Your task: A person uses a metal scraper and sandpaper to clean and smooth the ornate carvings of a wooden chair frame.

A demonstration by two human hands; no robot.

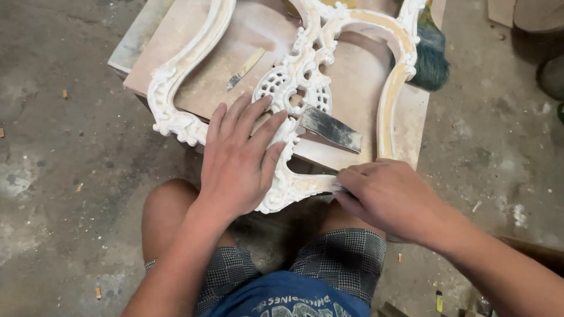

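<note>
Head view, looking down. Our left hand (238, 161) lies flat, fingers spread, pressing on the lower part of the carved white frame (294, 88); it grips nothing, it only bears down. Our right hand (385, 196) is closed in a pinch at the frame's bottom edge, on what looks like a small folded piece of abrasive; most of it is hidden by the fingers, so we cannot tell for certain.

The frame rests on the tabletop (405, 123), a dusty board, with its lowest scrollwork overhanging the near edge above our knees. On the board inside the frame lie a wide flat blade (332, 129) and a narrow putty knife (245, 68). A dark-bristled brush (430, 58) sits at the far right edge.

Risks as we judge them: the overhanging scroll is unsupported, so hard pressure from the right hand could crack the thin carving. Should the left hand ease off, the frame could skid on the dust. The wide blade lies just beside the left fingertips; a slip could bring them onto its edge.
</note>
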